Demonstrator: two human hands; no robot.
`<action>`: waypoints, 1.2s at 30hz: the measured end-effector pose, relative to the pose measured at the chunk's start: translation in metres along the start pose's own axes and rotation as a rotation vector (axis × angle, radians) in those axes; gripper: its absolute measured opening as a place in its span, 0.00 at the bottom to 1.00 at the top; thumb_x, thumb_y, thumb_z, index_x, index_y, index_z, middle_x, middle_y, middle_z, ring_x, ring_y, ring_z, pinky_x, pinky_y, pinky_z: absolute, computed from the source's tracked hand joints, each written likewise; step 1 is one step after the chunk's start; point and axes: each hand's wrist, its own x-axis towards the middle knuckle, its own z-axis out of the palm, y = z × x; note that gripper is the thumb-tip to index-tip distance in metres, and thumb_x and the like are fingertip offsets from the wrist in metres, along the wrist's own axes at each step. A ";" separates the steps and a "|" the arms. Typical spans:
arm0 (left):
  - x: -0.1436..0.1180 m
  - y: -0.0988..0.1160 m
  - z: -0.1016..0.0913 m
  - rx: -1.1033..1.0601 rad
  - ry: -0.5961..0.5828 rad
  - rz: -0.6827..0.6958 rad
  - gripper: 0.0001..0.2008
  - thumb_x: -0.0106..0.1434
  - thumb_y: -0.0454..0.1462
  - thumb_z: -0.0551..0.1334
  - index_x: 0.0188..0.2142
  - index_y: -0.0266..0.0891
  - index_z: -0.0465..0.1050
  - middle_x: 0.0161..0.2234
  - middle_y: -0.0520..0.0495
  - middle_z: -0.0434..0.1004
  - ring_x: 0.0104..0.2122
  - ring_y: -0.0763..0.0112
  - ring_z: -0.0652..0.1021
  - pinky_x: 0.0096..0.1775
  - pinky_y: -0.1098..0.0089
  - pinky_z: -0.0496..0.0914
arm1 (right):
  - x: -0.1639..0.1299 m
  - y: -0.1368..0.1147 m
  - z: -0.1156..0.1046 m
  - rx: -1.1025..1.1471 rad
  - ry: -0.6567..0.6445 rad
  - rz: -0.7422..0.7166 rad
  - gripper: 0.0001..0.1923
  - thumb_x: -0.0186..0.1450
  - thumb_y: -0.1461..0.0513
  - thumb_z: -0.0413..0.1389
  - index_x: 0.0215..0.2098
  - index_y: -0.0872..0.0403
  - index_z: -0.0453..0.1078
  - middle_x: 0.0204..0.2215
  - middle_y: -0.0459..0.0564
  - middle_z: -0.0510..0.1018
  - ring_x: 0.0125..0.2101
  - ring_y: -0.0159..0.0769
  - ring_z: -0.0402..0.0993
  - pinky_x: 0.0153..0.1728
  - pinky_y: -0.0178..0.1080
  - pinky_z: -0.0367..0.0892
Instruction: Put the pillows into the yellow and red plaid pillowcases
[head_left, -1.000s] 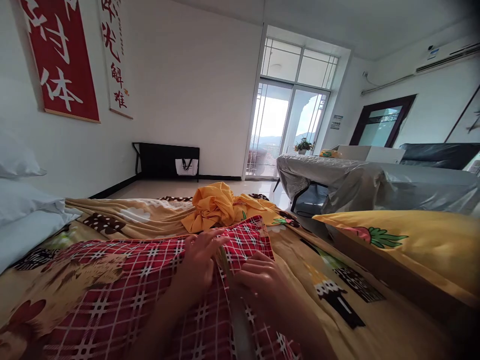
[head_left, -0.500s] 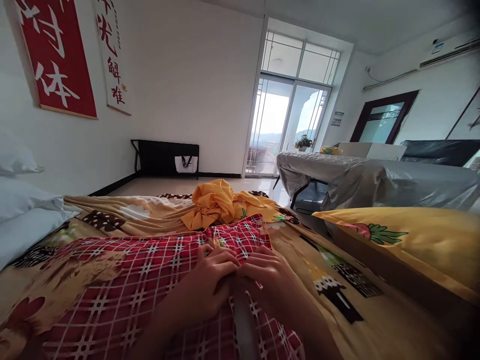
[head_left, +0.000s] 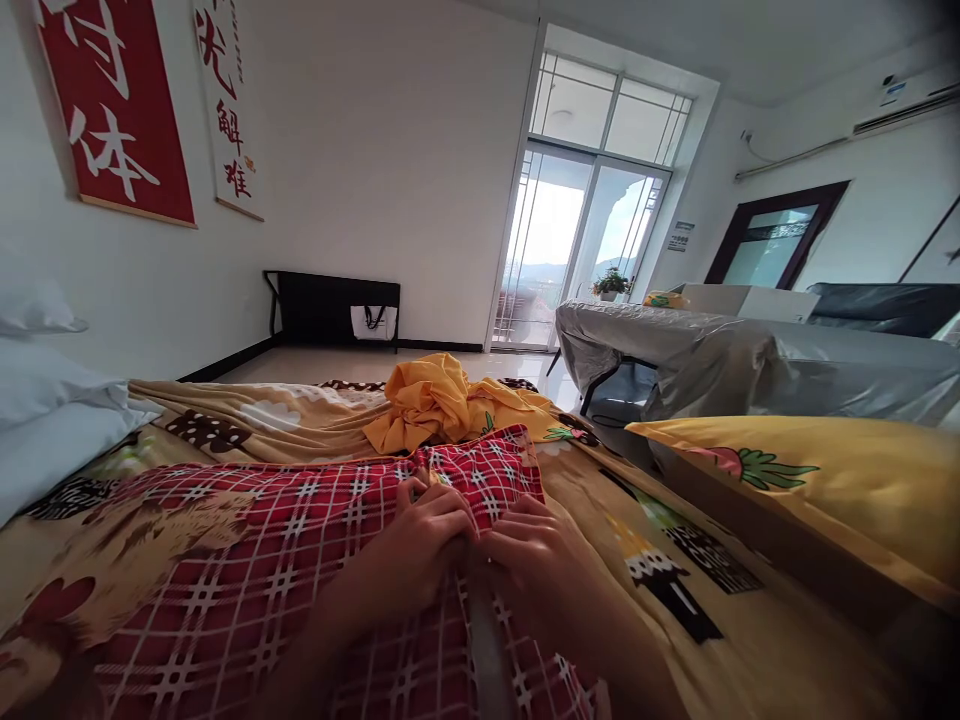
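A red plaid shirt (head_left: 247, 560) lies spread flat on a tan patterned blanket (head_left: 247, 425) that covers the bed. My left hand (head_left: 420, 545) and my right hand (head_left: 536, 560) rest side by side on the shirt's open front, fingers curled and pinching the two fabric edges where they meet along the middle strip. A crumpled yellow-orange garment (head_left: 435, 400) lies just beyond the shirt's far end, apart from both hands.
White pillows (head_left: 45, 410) are stacked at the left. A yellow pillow with a strawberry print (head_left: 810, 490) lies on the right. Beyond the bed stand a grey covered table (head_left: 712, 350), a black rack (head_left: 334, 315) by the wall and glass balcony doors (head_left: 570, 250).
My left hand's fingers were stretched out on the shirt; now they are curled. Both hands have drawn together at the shirt's middle strip and pinch the fabric edges.
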 end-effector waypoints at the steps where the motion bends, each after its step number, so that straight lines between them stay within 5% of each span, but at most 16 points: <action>1: 0.000 0.000 0.000 -0.003 -0.001 -0.004 0.10 0.67 0.28 0.52 0.35 0.41 0.70 0.41 0.51 0.75 0.45 0.67 0.71 0.51 0.60 0.54 | -0.002 -0.002 0.000 -0.006 -0.016 0.002 0.10 0.62 0.70 0.54 0.25 0.54 0.64 0.22 0.40 0.74 0.24 0.28 0.65 0.35 0.36 0.56; 9: 0.002 -0.002 0.000 0.024 -0.008 -0.018 0.10 0.67 0.30 0.52 0.32 0.40 0.69 0.41 0.51 0.75 0.44 0.67 0.71 0.50 0.60 0.54 | -0.008 -0.013 -0.003 -0.077 -0.141 -0.002 0.10 0.57 0.74 0.51 0.27 0.54 0.65 0.24 0.42 0.76 0.25 0.30 0.68 0.34 0.36 0.55; 16: 0.003 -0.008 0.003 0.082 -0.015 -0.060 0.11 0.67 0.30 0.50 0.33 0.40 0.68 0.42 0.48 0.75 0.45 0.64 0.70 0.52 0.55 0.53 | -0.009 -0.015 0.003 -0.083 -0.271 0.055 0.10 0.62 0.72 0.51 0.28 0.54 0.68 0.27 0.42 0.78 0.28 0.30 0.72 0.42 0.36 0.57; 23: 0.005 -0.013 -0.002 0.160 0.058 -0.086 0.13 0.69 0.31 0.48 0.34 0.41 0.69 0.43 0.49 0.75 0.46 0.64 0.71 0.55 0.54 0.51 | -0.004 -0.008 0.011 -0.102 -0.205 0.023 0.07 0.64 0.69 0.53 0.29 0.54 0.67 0.28 0.42 0.78 0.30 0.30 0.73 0.41 0.37 0.56; 30: 0.035 -0.031 -0.019 0.297 0.223 -0.174 0.13 0.67 0.31 0.49 0.36 0.41 0.72 0.42 0.48 0.76 0.46 0.60 0.72 0.53 0.52 0.54 | -0.001 0.000 0.010 -0.050 -0.119 -0.004 0.06 0.63 0.68 0.54 0.28 0.53 0.65 0.27 0.41 0.78 0.29 0.28 0.71 0.40 0.35 0.56; 36: 0.026 -0.041 0.005 0.274 0.318 -0.260 0.13 0.68 0.32 0.49 0.41 0.43 0.72 0.47 0.47 0.74 0.48 0.60 0.72 0.51 0.52 0.56 | -0.004 0.005 0.007 0.043 -0.156 -0.039 0.10 0.64 0.66 0.54 0.25 0.54 0.63 0.25 0.39 0.76 0.26 0.26 0.67 0.38 0.34 0.56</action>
